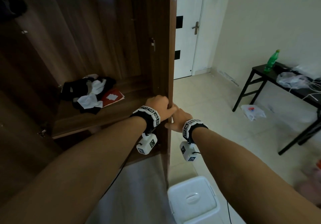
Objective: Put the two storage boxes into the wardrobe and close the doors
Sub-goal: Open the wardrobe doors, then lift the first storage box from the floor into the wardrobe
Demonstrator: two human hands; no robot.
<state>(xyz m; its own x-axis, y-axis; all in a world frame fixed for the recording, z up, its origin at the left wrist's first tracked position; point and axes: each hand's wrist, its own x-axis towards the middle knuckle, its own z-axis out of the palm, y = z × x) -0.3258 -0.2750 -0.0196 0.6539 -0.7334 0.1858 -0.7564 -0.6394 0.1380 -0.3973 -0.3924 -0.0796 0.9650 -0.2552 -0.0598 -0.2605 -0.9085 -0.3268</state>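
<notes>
The dark brown wardrobe stands open in front of me, its right door swung out edge-on toward the camera. My left hand is wrapped around the door's edge from the inner side. My right hand grips the same edge just below, from the outer side. A white storage box with a recessed lid handle sits on the floor below my arms, to the right of the door. Only this one box is in view.
Crumpled black and white clothes and a red folder lie on the wardrobe shelf. A white room door is behind. At right stands a black table with a green bottle and plastic bags; another bag lies on the tiled floor.
</notes>
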